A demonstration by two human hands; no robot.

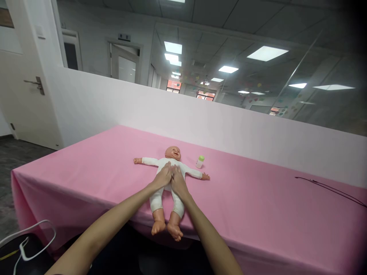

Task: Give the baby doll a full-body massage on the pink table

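Note:
A baby doll (156, 200) in a white cloth suit lies on its back on the pink-covered table (94, 168), arms spread, its feet at the front edge. My left hand (164, 176) rests flat on the doll's chest and belly, fingers stretched toward its head. Beside it, my right hand (178, 181) lies on the torso in the same way, the two hands nearly touching. Neither hand grips anything. A small bottle (200, 162) with a green cap stands beyond the doll's outstretched arm on the right.
A thin black cable (332, 188) lies at the table's far right. Behind the table runs a white low wall (200, 122) with glass above. At the lower left, a white cable (37, 256) loops over a dark object. A door (25, 76) stands at the left.

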